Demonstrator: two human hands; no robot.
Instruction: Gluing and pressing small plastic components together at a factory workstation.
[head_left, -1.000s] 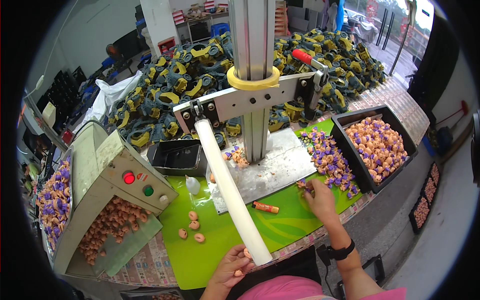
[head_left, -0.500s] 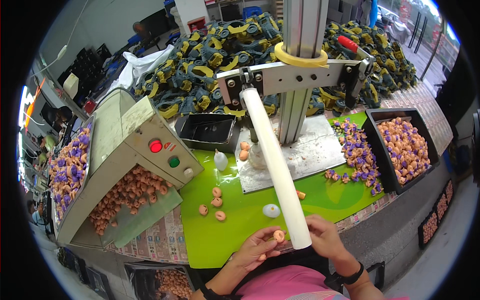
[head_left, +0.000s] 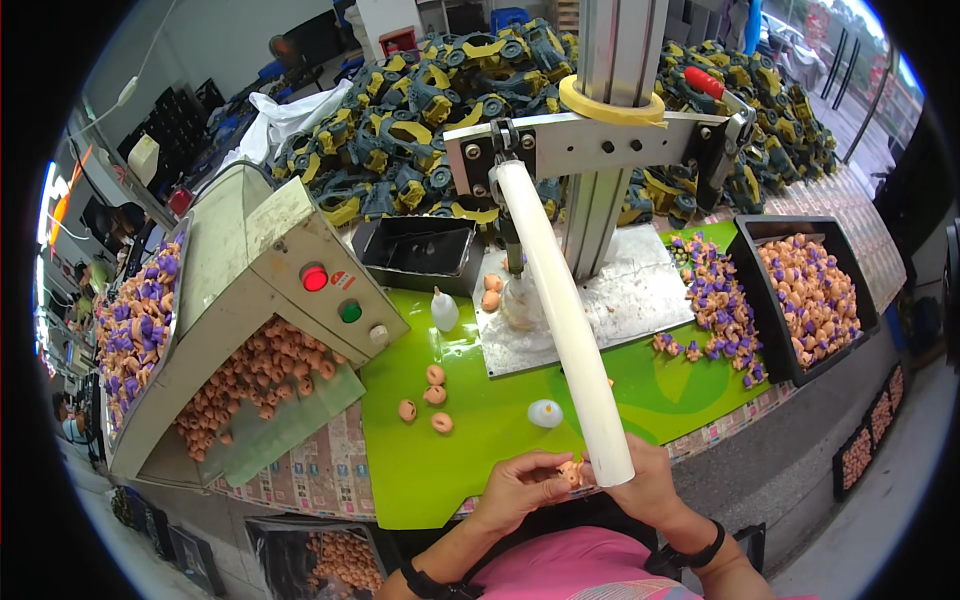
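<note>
My left hand (head_left: 512, 492) pinches a small peach-orange toy head (head_left: 570, 473) between thumb and fingers, just above the near edge of the green mat (head_left: 420, 475). My right hand (head_left: 645, 488) meets it from the other side. The long white lever tube (head_left: 560, 320) of a hand press crosses in front of the right fingers, so what they hold is hidden. Several loose toy heads (head_left: 435, 395) lie on the mat left of the hands. A small translucent squeeze bottle (head_left: 545, 413) lies beyond the hands, and another bottle (head_left: 444, 311) stands farther back.
The press post (head_left: 597, 220) rises from a metal plate (head_left: 640, 290). At left stands a beige machine (head_left: 290, 260) with toy heads under its opening. Purple-and-orange pieces (head_left: 720, 310) are heaped beside a filled black bin (head_left: 745, 275). Yellow-and-grey toy vehicles (head_left: 400, 130) are piled behind.
My left hand has moved slightly right with the toy head, and both hands have come closer together. The lever's near end appears shifted right and slightly up.
</note>
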